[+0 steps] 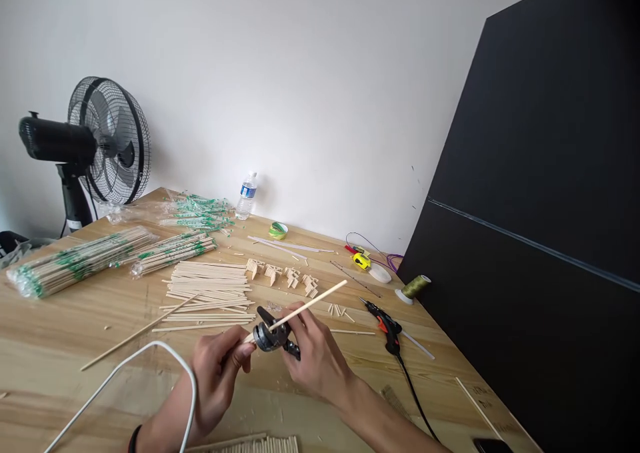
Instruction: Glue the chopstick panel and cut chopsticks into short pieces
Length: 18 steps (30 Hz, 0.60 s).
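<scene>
My left hand (220, 370) is closed around the lower end of a wooden chopstick (313, 301), which slants up to the right. My right hand (320, 356) grips a dark metal hand tool with a round head (270, 335), apparently a cutter; its exact kind is hard to make out. The chopstick runs across the tool's head, and its far end sticks out past my right fingers. Just beyond my hands lie a row of loose chopsticks (207, 280) and small stepped wooden pieces (291, 278). Short cut bits (337, 310) lie to the right.
Wrapped chopstick bundles (83, 260) lie left, near a black fan (107, 140). A water bottle (247, 196) and tape roll (279, 230) stand by the wall. At right are a glue gun (385, 323), thread spool (415, 288) and black panel (525, 173). A white cable (173, 350) loops in front.
</scene>
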{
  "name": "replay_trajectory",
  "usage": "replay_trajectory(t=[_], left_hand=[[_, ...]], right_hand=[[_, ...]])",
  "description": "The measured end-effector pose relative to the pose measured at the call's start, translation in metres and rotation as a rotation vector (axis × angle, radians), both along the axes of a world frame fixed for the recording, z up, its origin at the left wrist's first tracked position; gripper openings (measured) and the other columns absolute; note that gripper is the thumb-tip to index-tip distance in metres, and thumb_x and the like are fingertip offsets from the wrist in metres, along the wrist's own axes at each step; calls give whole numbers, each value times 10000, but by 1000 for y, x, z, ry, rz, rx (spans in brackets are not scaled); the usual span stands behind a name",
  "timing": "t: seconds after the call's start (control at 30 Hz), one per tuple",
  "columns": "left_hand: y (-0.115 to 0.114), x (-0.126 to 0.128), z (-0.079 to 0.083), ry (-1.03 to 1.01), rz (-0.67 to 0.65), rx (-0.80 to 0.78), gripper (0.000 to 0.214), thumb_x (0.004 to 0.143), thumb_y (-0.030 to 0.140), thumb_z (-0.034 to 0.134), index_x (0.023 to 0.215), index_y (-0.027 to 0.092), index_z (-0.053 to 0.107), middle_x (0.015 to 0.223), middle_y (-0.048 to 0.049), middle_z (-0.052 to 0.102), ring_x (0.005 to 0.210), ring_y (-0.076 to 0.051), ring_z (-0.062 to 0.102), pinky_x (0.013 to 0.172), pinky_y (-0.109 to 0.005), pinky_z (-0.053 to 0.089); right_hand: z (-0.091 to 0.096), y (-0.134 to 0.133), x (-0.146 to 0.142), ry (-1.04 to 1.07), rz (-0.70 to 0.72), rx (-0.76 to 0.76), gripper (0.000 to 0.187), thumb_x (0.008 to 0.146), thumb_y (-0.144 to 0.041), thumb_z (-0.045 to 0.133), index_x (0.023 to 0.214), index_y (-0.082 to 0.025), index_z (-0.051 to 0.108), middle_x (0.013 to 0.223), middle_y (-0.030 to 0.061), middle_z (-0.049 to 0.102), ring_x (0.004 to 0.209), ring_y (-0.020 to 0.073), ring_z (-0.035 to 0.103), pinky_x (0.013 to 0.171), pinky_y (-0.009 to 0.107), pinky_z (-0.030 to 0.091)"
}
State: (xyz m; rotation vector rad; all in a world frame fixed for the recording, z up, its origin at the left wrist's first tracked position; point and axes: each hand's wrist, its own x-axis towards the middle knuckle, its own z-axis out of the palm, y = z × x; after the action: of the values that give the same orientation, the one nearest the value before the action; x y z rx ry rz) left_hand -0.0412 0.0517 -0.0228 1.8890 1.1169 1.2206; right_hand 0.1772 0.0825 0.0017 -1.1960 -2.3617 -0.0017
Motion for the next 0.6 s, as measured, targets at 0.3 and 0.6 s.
replay_trajectory(t=[0.3,0.6], left_hand=[[-6,3,5,1,37,-64,500,1041,524,432,690,205,588,561,36,432,502,-120,431,540,-267,288],[9,0,-7,77,86,-98,524,1024,554,424,676,208,608,522,31,520,478,-131,481,526,-239,343]], right_hand=[[-4,6,4,-61,48,135,319,818,-167,630,1131,-180,575,1033,123,635,885,263,637,737,366,552],[-13,-4,-7,-127,-196,-118,135,921,-245,599,1029,-166,612,966,97,708,801,228,682,670,314,446]])
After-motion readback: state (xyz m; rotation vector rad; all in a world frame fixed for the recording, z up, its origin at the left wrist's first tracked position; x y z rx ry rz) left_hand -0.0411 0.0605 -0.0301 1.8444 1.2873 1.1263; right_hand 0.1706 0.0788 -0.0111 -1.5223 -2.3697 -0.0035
